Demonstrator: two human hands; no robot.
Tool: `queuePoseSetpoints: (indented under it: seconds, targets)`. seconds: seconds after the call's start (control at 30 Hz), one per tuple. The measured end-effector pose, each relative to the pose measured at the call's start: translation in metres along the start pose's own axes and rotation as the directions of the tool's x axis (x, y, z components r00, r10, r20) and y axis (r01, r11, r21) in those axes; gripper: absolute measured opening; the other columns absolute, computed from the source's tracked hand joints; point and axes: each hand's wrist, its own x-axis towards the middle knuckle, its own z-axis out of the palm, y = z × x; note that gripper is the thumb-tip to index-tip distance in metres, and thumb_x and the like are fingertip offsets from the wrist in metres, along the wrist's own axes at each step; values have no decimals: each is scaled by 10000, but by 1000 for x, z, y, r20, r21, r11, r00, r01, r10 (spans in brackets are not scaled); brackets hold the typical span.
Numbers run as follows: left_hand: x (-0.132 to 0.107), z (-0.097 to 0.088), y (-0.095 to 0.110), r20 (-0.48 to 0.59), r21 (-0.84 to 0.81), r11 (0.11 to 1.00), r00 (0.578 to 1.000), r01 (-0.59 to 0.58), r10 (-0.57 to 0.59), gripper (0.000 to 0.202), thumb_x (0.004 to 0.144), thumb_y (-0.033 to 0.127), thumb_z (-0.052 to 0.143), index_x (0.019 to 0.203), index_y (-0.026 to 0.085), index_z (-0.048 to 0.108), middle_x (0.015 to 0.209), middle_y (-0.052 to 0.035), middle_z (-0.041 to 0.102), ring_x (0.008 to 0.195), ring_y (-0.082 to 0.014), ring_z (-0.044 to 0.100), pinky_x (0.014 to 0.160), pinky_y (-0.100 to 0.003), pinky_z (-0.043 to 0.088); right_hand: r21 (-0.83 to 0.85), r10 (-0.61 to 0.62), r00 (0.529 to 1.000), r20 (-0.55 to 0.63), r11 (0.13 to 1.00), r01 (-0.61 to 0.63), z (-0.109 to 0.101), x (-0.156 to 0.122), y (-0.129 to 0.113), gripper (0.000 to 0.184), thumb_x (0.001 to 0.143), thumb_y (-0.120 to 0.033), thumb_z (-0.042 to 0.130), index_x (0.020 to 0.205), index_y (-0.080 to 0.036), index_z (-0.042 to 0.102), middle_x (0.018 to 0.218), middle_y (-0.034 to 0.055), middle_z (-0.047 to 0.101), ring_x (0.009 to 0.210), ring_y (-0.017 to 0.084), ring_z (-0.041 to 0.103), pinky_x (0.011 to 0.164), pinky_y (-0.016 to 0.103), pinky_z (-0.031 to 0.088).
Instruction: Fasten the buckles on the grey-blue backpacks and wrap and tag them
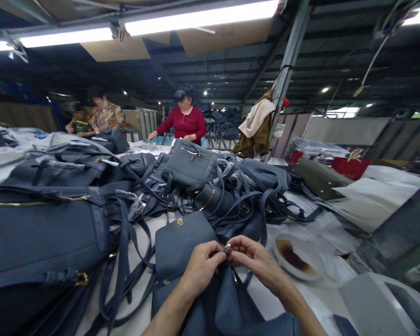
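1. The left hand (206, 262) and right hand (254, 257) meet near the bench's (261, 290) near edge, thumbs and fingertips closed on a small metal fitting (227, 248); neither hand is free.
2. The fitting sits just above a dark bag (227, 305), whose body slumps beneath the wrists; whether the fitting is joined to it, I cannot tell.
3. A flap (184, 245) with a gold clasp (179, 222) lies just beside the left hand.
4. The step in hand looks like fine fingertip work on the fitting.
5. The next move seems to call for a steady two-handed pinch, with the leather kept slack beneath.
6. More bags (192, 163) are heaped towards the far edge; a stained dish (303, 276) stands near the right forearm, so that elbow needs care.
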Motion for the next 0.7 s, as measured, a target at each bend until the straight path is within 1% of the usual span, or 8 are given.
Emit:
queuePoseSetpoints:
  seconds: [0.07,0.13,0.2,0.37,0.47,0.57,0.63,0.7]
  targets:
    - [-2,0,3,-14,6,1000,1000,-11,11,154,742,291,535,688,160,595,569,45,488,515,-104,442,519,-220,350,13,26,999,-27,1000,-25,-2,0,0,403,721,-529,750,896,-177,660,817,24,692,750,160,657,715,299,528]
    - [-3,0,7,-28,16,999,998,-50,51,154,745,276,541,694,156,621,610,29,543,587,-119,482,589,-228,381,39,40,996,-80,999,-36,-3,0,1,460,737,-606,698,907,-179,666,810,32,694,736,168,664,702,314,538]
    - [-4,0,9,-36,34,996,996,-85,86,166,747,260,540,717,149,660,660,8,601,661,-141,522,654,-238,401,51,37,991,-126,998,-31,-3,1,3,475,744,-629,677,897,-180,666,789,30,690,723,168,659,689,313,539]
    - [-6,3,10,-60,147,983,991,-110,120,195,765,233,525,741,152,701,712,-23,657,714,-171,569,672,-247,428,-31,-24,991,-134,999,20,-4,0,2,368,737,-529,729,856,-184,679,730,6,678,700,158,625,675,285,508]
    - [-9,5,12,-72,242,956,979,-166,188,220,778,202,502,775,169,719,783,-38,691,759,-181,604,708,-252,449,-189,-80,992,-97,980,60,-6,-1,-3,265,747,-436,723,847,-191,713,735,5,673,706,166,609,689,289,483]
    - [-11,6,14,-83,355,914,967,-198,242,225,770,168,492,750,171,716,745,-35,678,711,-172,602,683,-254,441,-407,-216,976,-18,893,190,-7,-4,-11,112,789,-297,668,810,-205,728,822,21,664,812,184,611,758,292,465]
    - [-12,6,15,-73,407,888,961,-215,266,227,766,152,492,755,172,718,725,-33,668,691,-167,599,668,-254,435,-519,-284,957,62,810,274,-7,-6,-16,101,826,-233,619,787,-211,710,845,25,640,838,181,603,768,285,450]
    - [-12,8,14,-56,440,866,956,-236,289,230,764,139,495,776,179,721,737,-32,673,705,-167,606,678,-253,436,-592,-296,946,131,742,314,-6,-8,-19,119,849,-194,584,775,-214,675,846,21,622,826,171,593,749,276,439]
